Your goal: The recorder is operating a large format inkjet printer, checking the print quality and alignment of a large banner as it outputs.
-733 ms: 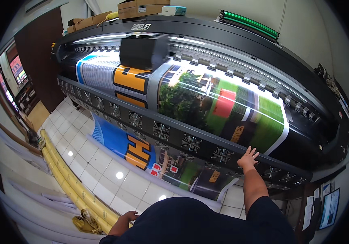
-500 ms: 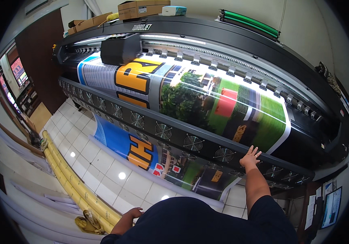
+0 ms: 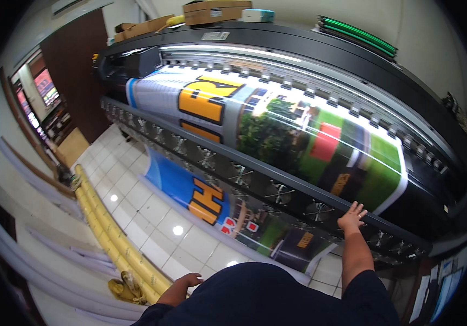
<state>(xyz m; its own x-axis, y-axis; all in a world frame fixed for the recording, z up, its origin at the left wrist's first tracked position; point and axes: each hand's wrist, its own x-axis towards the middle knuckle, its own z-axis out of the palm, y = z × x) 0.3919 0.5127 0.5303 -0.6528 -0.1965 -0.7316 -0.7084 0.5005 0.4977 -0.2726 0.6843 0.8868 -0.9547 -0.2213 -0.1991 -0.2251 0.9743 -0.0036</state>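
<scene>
A wide-format printer (image 3: pixel 277 46) stretches across the view, dark grey with a long front rail. Over its bed lies a glossy printed banner (image 3: pixel 277 133) with orange letters, a tree, green lawn and a red patch. Its printed lower part (image 3: pixel 210 204) hangs below the row of fans, near the tiled floor. My right hand (image 3: pixel 352 217) rests on the front rail by the banner's right edge, fingers spread, holding nothing. Close to my body, low in the view, my left hand (image 3: pixel 191 279) shows its fingers loosely extended with nothing visible in them. The print carriage (image 3: pixel 135 64) sits at the printer's left end.
Long yellow rolls (image 3: pixel 111 239) lie on the floor at left, beside white rolls (image 3: pixel 54 244) along the wall. Cardboard boxes (image 3: pixel 217 12) and a green-lit tube (image 3: pixel 358 35) top the printer. A monitor (image 3: pixel 446 293) stands at lower right. A brown door (image 3: pixel 76 70) is far left.
The print carriage has travelled left to the end of the printer. The whole view has shifted, so the scene appears further right. My right hand stays on the rail.
</scene>
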